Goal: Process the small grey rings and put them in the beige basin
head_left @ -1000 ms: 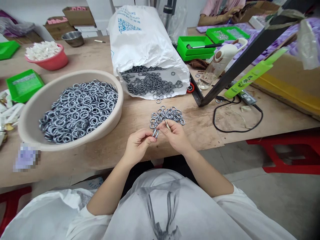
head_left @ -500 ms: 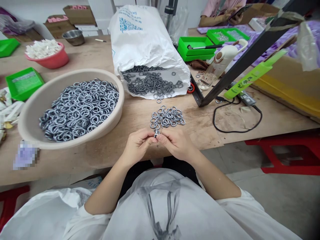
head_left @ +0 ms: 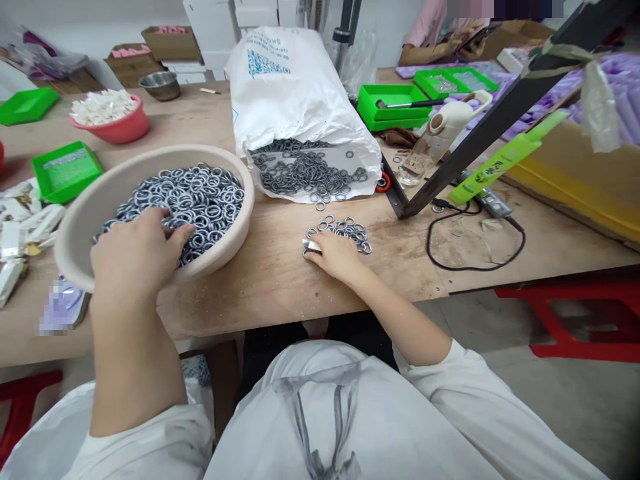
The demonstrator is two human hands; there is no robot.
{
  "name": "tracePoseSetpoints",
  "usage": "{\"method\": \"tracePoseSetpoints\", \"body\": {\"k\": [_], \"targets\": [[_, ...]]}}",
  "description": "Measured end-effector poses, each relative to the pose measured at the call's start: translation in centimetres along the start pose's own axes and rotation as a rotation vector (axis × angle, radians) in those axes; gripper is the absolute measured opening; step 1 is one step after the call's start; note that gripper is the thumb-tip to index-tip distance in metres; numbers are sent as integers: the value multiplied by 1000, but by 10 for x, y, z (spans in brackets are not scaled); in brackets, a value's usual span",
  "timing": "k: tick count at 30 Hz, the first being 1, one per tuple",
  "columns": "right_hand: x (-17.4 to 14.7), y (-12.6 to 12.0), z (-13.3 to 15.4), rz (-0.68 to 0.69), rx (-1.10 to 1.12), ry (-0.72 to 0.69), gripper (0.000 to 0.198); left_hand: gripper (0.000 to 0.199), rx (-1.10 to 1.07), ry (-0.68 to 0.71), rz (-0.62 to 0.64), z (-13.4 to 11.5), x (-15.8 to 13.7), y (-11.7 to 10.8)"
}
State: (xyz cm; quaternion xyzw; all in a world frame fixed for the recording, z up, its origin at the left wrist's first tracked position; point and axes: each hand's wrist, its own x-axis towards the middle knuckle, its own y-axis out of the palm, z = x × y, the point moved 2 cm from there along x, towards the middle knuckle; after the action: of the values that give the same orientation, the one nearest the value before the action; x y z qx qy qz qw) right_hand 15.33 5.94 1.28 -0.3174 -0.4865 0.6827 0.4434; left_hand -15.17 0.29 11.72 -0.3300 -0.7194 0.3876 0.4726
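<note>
My left hand [head_left: 137, 250] lies palm down in the beige basin [head_left: 75, 230], fingers loosely spread over the heap of grey metal rings [head_left: 200, 197] that fills it; I cannot tell whether anything is pinched underneath. My right hand [head_left: 336, 255] rests on the wooden table [head_left: 280, 280] at the near edge of the small pile of rings [head_left: 345, 230], fingers curled around a small pale tool [head_left: 313, 245] whose tip pokes out toward the left. Behind the pile, a white sack [head_left: 295, 93] lies on its side with darker rings [head_left: 307, 170] spilling from its open mouth. Further left I see a red bowl [head_left: 123, 130] of white pieces and a green tray [head_left: 65, 173].
</note>
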Motion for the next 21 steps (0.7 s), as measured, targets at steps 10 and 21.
{"method": "tracePoseSetpoints", "body": {"k": [10, 21], "targets": [[14, -1, -12, -11, 228, 59, 23, 26, -45, -111, -140, -2, -8, -4], [-39, -7, 30, 186, 1553, 105, 55, 37, -1312, 14, 418, -118, -104, 75]]}}
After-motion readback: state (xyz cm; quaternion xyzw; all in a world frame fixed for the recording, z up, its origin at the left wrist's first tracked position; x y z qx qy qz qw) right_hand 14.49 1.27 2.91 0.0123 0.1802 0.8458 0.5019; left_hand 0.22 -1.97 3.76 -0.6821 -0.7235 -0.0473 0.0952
